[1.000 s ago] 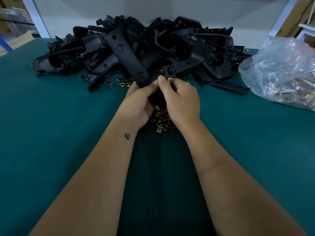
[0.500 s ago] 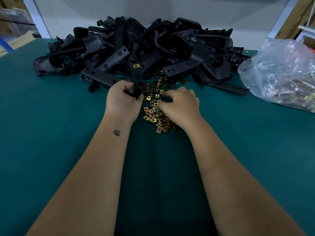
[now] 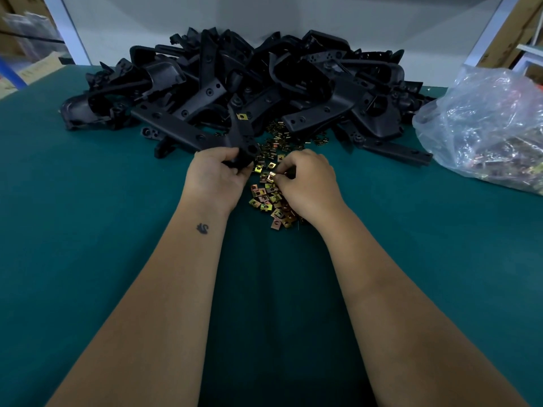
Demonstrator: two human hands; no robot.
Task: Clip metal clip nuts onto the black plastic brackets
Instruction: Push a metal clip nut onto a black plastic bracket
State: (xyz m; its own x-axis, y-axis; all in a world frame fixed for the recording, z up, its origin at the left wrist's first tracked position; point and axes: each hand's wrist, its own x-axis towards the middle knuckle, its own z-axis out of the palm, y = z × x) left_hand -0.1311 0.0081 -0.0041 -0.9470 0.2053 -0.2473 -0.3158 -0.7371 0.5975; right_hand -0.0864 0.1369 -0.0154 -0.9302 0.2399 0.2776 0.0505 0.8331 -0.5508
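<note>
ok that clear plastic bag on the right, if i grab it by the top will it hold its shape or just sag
The clear plastic bag would probably sag: its film looks thin and crumpled. The metal clips settled low inside it suggest a bottom-heavy load, likely heavy for its size. Pushed, it would likely slump and drag on the green mat, not slide cleanly.

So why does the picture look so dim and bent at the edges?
Head view: dim light merges the black brackets into one dark mass; the wide-angle lens bows the table edges; the plastic bag catches soft glare.
</note>
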